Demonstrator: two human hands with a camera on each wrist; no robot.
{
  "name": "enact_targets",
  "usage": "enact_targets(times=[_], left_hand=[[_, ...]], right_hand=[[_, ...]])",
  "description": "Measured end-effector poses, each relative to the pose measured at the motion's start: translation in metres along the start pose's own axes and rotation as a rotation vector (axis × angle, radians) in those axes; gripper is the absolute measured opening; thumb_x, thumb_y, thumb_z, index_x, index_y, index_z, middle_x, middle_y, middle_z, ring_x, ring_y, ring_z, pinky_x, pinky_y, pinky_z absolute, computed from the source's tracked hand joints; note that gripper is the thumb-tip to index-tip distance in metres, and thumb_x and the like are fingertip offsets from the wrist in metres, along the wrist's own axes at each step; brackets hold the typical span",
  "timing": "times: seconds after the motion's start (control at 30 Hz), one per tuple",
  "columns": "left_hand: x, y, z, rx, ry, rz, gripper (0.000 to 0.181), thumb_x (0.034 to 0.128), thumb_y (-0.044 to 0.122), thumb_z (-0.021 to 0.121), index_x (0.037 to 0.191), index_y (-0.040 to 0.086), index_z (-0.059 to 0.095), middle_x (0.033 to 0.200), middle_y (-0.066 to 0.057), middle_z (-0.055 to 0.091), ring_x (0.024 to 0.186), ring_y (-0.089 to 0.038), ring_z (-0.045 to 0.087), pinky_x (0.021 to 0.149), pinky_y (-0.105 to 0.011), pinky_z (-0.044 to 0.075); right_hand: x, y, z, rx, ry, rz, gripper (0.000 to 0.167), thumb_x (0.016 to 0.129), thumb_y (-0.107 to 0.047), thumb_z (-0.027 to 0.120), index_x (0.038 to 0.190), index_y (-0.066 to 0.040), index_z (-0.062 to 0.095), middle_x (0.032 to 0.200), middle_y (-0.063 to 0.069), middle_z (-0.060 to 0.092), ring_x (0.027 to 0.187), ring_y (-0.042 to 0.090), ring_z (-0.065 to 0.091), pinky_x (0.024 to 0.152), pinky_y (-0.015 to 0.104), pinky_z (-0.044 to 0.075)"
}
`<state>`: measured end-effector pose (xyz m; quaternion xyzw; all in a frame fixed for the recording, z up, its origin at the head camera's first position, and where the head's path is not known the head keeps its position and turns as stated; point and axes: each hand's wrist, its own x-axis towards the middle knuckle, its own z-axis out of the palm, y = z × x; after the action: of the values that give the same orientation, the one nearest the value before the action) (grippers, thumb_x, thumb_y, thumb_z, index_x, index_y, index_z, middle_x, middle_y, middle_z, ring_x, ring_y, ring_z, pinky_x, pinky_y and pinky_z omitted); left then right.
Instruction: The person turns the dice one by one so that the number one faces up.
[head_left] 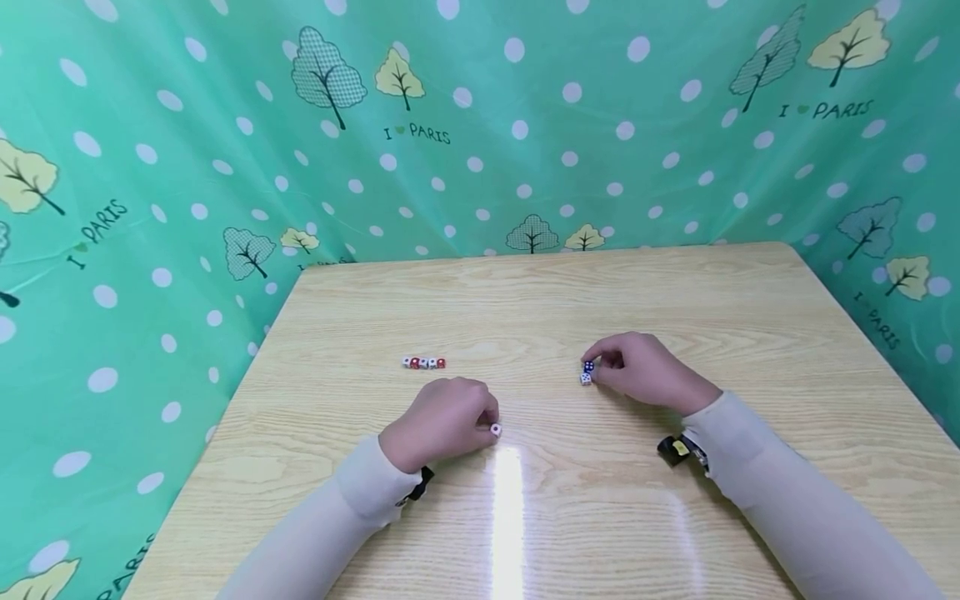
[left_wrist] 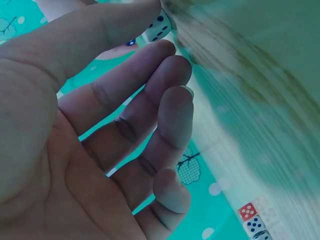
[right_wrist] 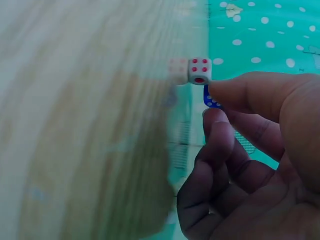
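Note:
My left hand (head_left: 442, 421) pinches a white die (head_left: 496, 430) between thumb and forefinger, low over the table. Seen from the left wrist, that white die (left_wrist: 160, 27) shows dark pips beside the thumb tip, and the other fingers are loosely bent. Farther right, my right hand (head_left: 643, 367) holds a blue die (head_left: 588, 366) at its fingertips. A white die (head_left: 586, 379) sits beside the blue one, on the near side. From the right wrist, the white die (right_wrist: 200, 71) shows red pips next to the thumb, while the blue die (right_wrist: 212, 97) is partly hidden by the thumb.
A short row of several red and white dice (head_left: 423, 363) stands on the wooden table (head_left: 525, 308), beyond the left hand. Green patterned cloth (head_left: 480, 150) hangs behind the table and at both sides. A bright light reflection lies on the tabletop near the front.

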<state>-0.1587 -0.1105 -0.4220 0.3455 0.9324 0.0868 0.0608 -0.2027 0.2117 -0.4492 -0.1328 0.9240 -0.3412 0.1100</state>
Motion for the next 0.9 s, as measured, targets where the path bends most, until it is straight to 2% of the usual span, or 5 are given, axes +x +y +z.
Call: enact_targets(times=[0.23,0.5,0.57,0.73,0.9], left_hand=[[0.001,-0.001,0.0,0.008,0.009,0.007,0.012,0.0831,0.027,0.081,0.074,0.031,0.073,0.074,0.019,0.062,0.066,-0.002,0.053,0.057,-0.025,0.043],[0.001,-0.005,0.001,0.032,0.011,0.008,0.017,0.0787,0.03,0.082,0.068,0.032,0.068,0.071,0.019,0.059,0.064,-0.003,0.051,0.055,-0.026,0.042],[0.001,-0.006,0.0,0.01,-0.006,0.001,0.014,0.0779,0.032,0.083,0.071,0.031,0.071,0.074,0.018,0.062,0.065,-0.003,0.052,0.056,-0.026,0.043],[0.002,-0.01,-0.003,-0.109,-0.068,-0.033,0.01,0.0778,0.028,0.086,0.08,0.029,0.076,0.084,0.015,0.068,0.073,-0.004,0.057,0.064,-0.027,0.048],[0.004,-0.016,-0.002,-0.185,-0.095,-0.038,0.011,0.0794,0.027,0.086,0.08,0.031,0.076,0.085,0.017,0.067,0.078,-0.003,0.059,0.069,-0.027,0.05]], right_hand=[[-0.008,-0.015,-0.004,-0.01,-0.035,-0.059,0.02,0.095,-0.016,0.07,0.113,-0.02,0.077,0.066,-0.003,0.05,0.053,0.012,0.039,0.05,0.026,0.036],[-0.019,-0.034,0.005,-0.069,-0.172,-0.243,0.014,0.094,-0.017,0.074,0.107,-0.021,0.078,0.061,-0.011,0.047,0.053,0.002,0.039,0.058,0.023,0.042],[-0.021,-0.035,0.008,-0.073,-0.188,-0.26,0.013,0.094,-0.018,0.075,0.105,-0.022,0.078,0.06,-0.012,0.046,0.053,0.001,0.039,0.059,0.022,0.043],[-0.021,-0.035,0.014,-0.065,-0.226,-0.279,0.013,0.094,-0.018,0.074,0.104,-0.025,0.077,0.06,-0.013,0.048,0.053,0.0,0.04,0.06,0.022,0.045],[-0.021,-0.034,0.017,-0.053,-0.255,-0.295,0.014,0.094,-0.018,0.073,0.104,-0.026,0.078,0.06,-0.012,0.048,0.053,0.0,0.04,0.06,0.022,0.045]])
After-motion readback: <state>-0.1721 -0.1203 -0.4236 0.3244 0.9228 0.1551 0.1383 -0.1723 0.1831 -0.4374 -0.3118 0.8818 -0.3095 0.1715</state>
